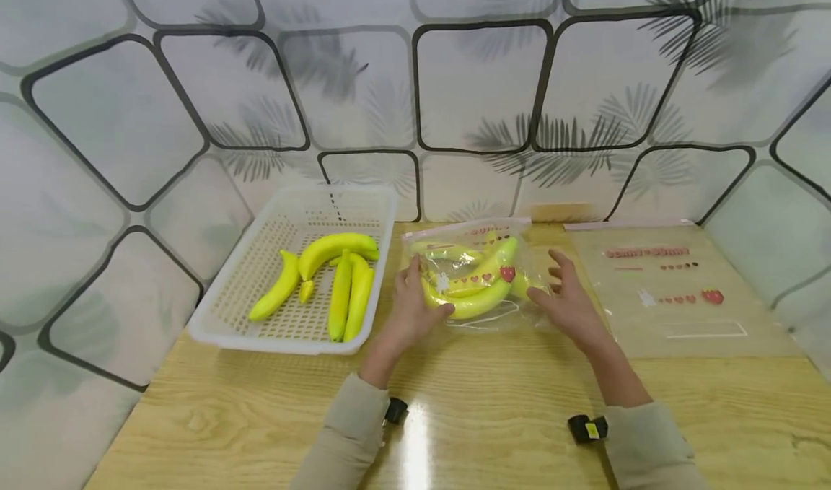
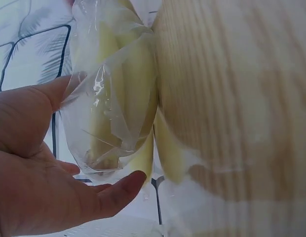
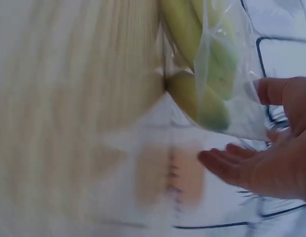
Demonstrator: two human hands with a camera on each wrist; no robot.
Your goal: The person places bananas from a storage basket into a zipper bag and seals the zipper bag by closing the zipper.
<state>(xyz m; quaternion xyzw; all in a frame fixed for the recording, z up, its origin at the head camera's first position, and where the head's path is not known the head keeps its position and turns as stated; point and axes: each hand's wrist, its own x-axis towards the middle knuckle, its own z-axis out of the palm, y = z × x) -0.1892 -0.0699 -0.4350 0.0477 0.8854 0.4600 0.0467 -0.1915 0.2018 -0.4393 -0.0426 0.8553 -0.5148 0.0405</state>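
A clear zip bag [image 1: 477, 304] printed with hearts and a strawberry lies on the wooden table, with several yellow-green bananas [image 1: 483, 304] inside. At its left side is my left hand [image 1: 413, 307]; the thumb touches the plastic [image 2: 113, 89] and the other fingers spread loosely beside it. My right hand [image 1: 571, 306] is at the bag's right end, fingers spread. In the right wrist view its thumb [image 3: 271, 91] meets the bag's edge, while the other fingers stand apart from the bananas [image 3: 197, 101]. Neither hand is curled round anything.
To the left stands a white perforated basket [image 1: 214, 306] holding several bananas [image 1: 337, 245]. A second zip bag [image 1: 688, 324], lying flat, is on the right of the table [image 1: 493, 410]. Patterned wall panels [image 1: 480, 86] close off the back and sides.
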